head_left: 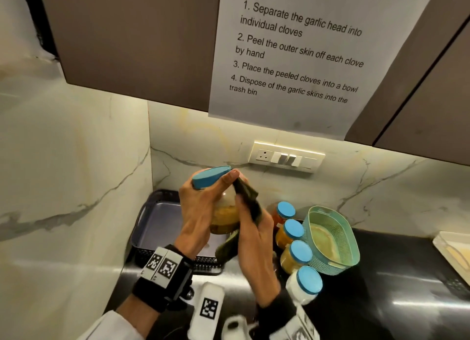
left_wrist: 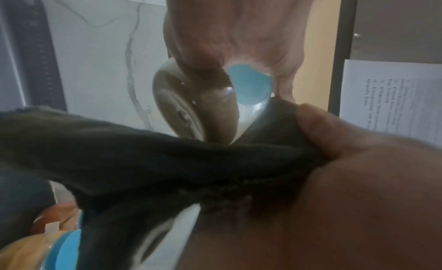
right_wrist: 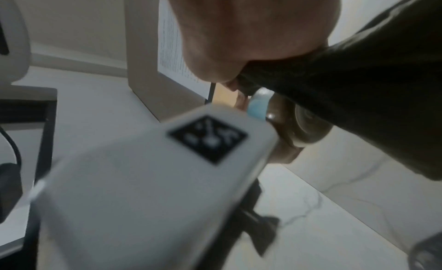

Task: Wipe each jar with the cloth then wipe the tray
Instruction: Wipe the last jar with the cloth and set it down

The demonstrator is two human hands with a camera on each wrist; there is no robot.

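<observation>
My left hand (head_left: 201, 207) grips a glass jar (head_left: 225, 215) with a blue lid (head_left: 209, 177), holding it tilted in the air above the dark tray (head_left: 157, 220). My right hand (head_left: 254, 235) holds a dark cloth (head_left: 248, 194) and presses it against the jar's right side. The left wrist view shows the jar (left_wrist: 181, 104) from below, with the cloth (left_wrist: 143, 151) draped across in front of it. In the right wrist view, the cloth (right_wrist: 358, 85) is bunched in my right hand (right_wrist: 239, 28) beside the jar (right_wrist: 306, 126).
Several blue-lidded jars (head_left: 293, 229) stand in a row on the black counter to the right of the tray. A green basket (head_left: 333, 240) lies tilted beyond them. A white tray (head_left: 452, 253) sits at the far right edge. Cabinets with a taped paper sheet (head_left: 292, 60) hang overhead.
</observation>
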